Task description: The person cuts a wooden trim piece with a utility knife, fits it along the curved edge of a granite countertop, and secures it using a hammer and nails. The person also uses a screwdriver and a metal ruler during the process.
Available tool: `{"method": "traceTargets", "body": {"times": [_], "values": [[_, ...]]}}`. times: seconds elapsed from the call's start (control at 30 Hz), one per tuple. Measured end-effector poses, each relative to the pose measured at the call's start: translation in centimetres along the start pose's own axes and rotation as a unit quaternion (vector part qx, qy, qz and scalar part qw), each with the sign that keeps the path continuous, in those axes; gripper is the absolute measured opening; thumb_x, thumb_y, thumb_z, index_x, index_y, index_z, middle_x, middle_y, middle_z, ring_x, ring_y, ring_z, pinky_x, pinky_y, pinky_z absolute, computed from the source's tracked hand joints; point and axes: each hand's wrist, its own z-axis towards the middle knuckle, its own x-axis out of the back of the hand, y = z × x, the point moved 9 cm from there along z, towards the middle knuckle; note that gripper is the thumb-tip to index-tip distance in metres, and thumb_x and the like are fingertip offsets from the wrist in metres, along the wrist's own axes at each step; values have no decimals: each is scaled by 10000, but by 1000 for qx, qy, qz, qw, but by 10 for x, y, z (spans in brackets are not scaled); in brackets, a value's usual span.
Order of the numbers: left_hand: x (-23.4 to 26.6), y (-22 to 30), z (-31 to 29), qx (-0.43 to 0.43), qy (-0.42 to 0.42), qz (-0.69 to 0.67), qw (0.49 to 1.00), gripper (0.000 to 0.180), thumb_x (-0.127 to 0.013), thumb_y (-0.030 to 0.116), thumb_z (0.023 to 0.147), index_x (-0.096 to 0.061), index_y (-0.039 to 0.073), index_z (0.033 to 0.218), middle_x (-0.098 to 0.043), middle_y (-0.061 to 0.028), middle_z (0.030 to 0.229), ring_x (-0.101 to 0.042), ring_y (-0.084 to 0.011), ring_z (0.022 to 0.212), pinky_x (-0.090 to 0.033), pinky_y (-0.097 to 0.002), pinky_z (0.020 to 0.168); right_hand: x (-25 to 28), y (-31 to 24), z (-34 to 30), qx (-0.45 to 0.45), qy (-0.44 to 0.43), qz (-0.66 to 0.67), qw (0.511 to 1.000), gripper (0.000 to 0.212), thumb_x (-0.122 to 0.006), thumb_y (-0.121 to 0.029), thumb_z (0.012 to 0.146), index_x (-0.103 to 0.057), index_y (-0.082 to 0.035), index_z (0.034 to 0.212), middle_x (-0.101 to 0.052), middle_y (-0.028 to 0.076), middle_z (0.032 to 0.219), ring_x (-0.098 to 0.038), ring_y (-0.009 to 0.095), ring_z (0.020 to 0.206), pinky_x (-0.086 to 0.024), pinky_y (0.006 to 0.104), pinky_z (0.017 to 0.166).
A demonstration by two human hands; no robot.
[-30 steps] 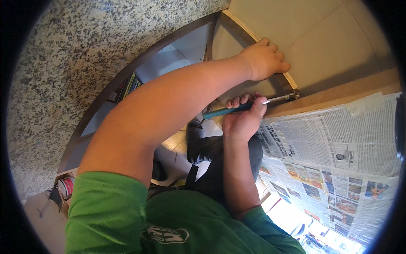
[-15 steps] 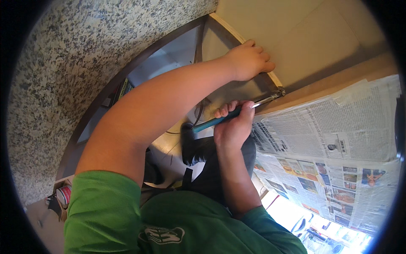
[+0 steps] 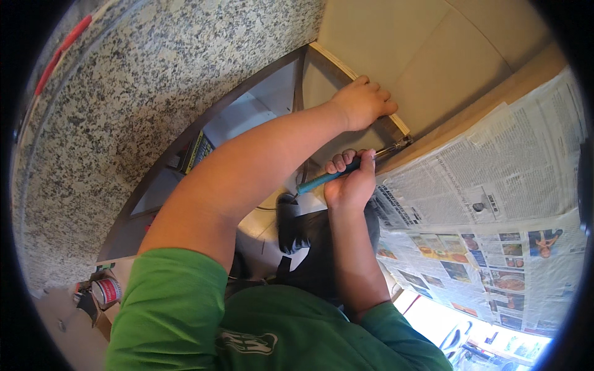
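My left hand (image 3: 364, 104) reaches across from the left and is closed over the pale top edge of a wooden panel (image 3: 334, 60). Below it, my right hand (image 3: 351, 182) is wrapped around a teal-handled tool (image 3: 320, 180) with a metal shaft. The handle's butt sticks out past the fingers toward the lower left. Its shaft runs up to a small dark metal piece (image 3: 404, 141) at the panel's right end, beside a newspaper-covered board (image 3: 455, 179). Whether that metal piece is the tool's head or a separate fitting, I cannot tell.
A speckled stone slab (image 3: 167, 80) curves along the left, above a dark-edged cabinet frame (image 3: 244, 79) with open compartments. A red-and-white tin (image 3: 106, 290) stands at the lower left. My shod foot (image 3: 291, 226) rests on the floor beneath my hands. A beige surface (image 3: 408, 43) lies beyond the panel.
The view has shifted, showing more of the stone slab and putting the panel lower in the picture. Both hands keep their holds, and the tool's far end stays at the panel's corner.
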Motion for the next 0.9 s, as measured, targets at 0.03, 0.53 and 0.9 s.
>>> {"method": "traceTargets", "body": {"times": [0.03, 0.53, 0.9], "values": [[0, 0, 2, 1, -7, 0, 1000, 303, -690, 156, 797, -648, 198, 1094, -644, -23, 1046, -617, -244, 1084, -439, -409, 969, 3, 3, 2, -15, 2, 21, 1000, 240, -446, -360, 1103, -436, -165, 964, -452, 40, 784, -420, 192, 617, -386, 364, 575], [-17, 5, 1, -86, 6, 28, 996, 401, -748, 202, 747, -611, 215, 1124, -625, -27, 1023, -639, -244, 1002, -482, -427, 870, 90, 89, -6, -270, 52, -55, 960, 278, -468, -362, 1093, -472, -186, 878, -454, 14, 750, -427, 141, 584, -349, 298, 529], [-33, -8, -6, -102, 18, 30, 994, 432, -743, 162, 710, -614, 204, 1120, -643, 3, 1058, -630, -226, 1039, -473, -403, 897, 90, 132, -13, -385, 33, -175, 906, 200, -490, -311, 1075, -470, -171, 933, -470, 28, 712, -436, 153, 530, -339, 307, 473]]}}
